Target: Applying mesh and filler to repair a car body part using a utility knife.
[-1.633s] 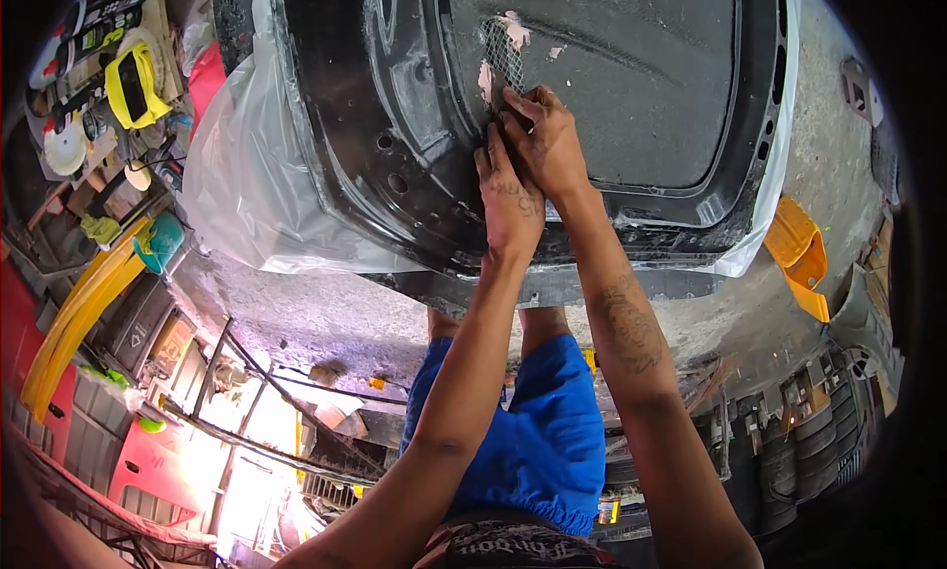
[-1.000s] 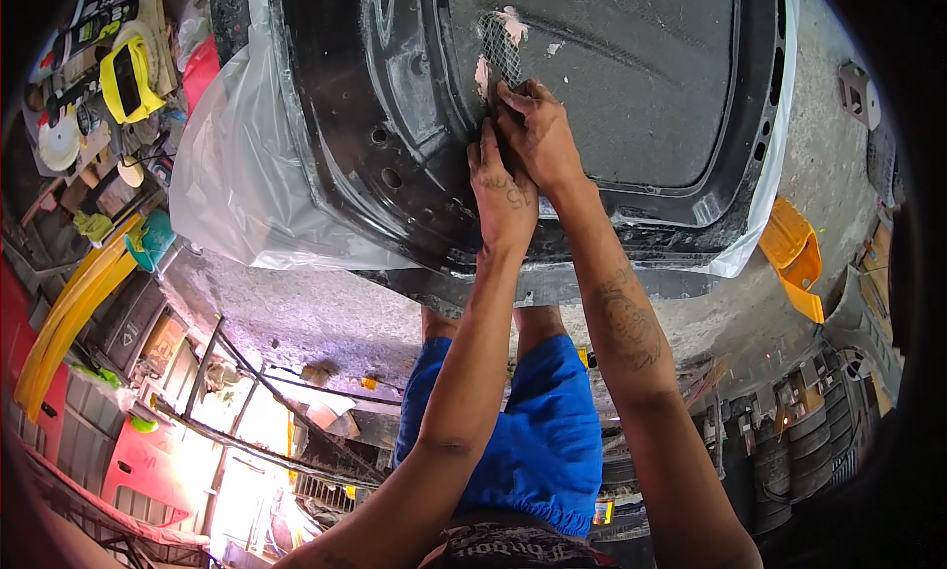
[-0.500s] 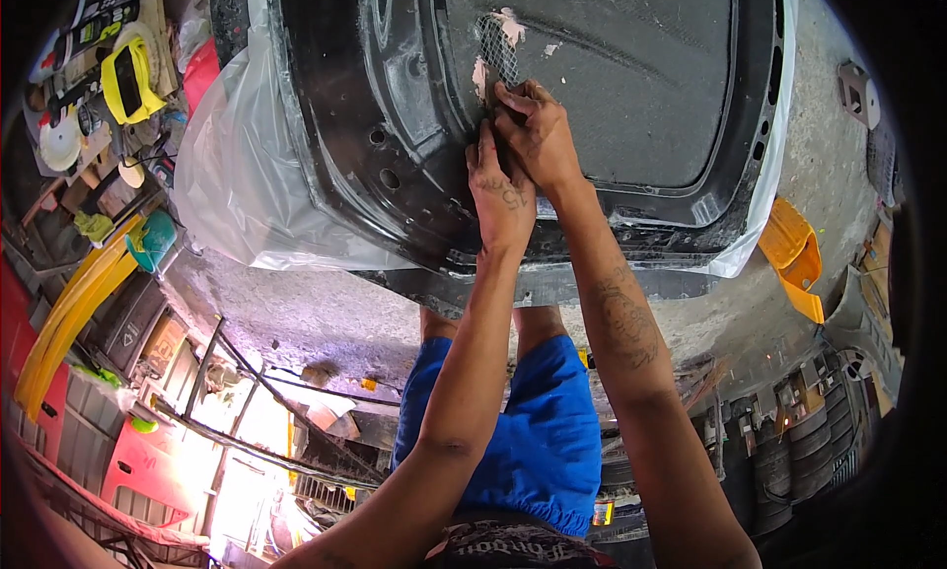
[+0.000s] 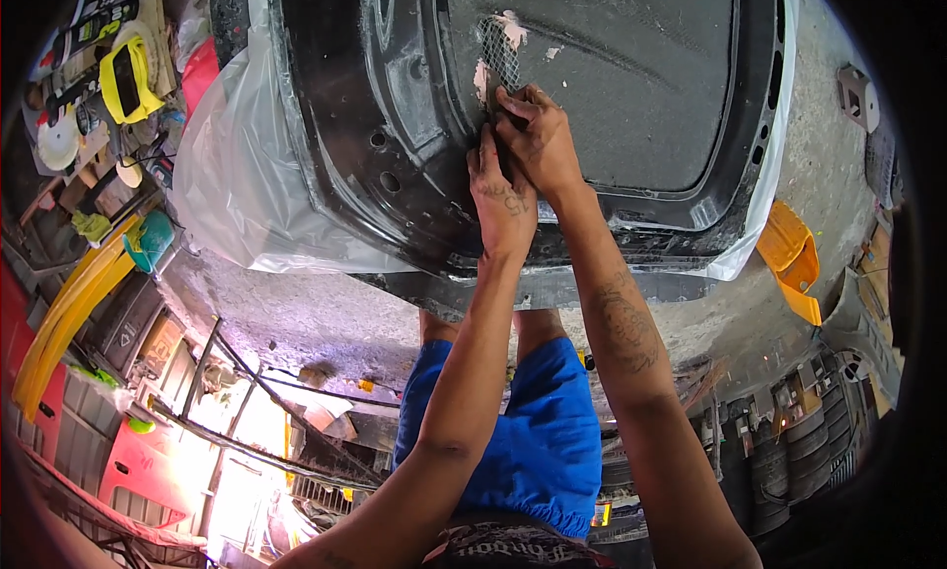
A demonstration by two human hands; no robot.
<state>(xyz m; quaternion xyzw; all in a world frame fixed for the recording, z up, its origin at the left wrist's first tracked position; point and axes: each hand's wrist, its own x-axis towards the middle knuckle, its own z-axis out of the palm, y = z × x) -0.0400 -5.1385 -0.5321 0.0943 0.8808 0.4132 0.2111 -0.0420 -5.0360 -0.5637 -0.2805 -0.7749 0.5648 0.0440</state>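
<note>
A strip of metal wire mesh [image 4: 501, 54] lies on a black car body panel [image 4: 631, 96], along the inner edge of its recessed grey-black area. Pink filler [image 4: 510, 29] shows around the mesh, with smaller flecks nearby. My right hand [image 4: 543, 140] pinches the near end of the mesh between thumb and fingers. Close beside it on the left, my left hand [image 4: 505, 209] points forward, its fingers together near the panel surface. Whatever lies between its fingertips is partly covered by the right hand.
Clear plastic sheeting [image 4: 232, 175] hangs from under the panel. Tools, including a yellow-and-black item [image 4: 128, 81], crowd the left side. An orange plastic part [image 4: 789, 253] lies on the concrete floor at right. Car parts and a metal frame [image 4: 296, 456] stand behind me.
Both hands stay at the near end of the mesh, with only a slight shift of the right fingers. The mesh looks unmoved on the panel.
</note>
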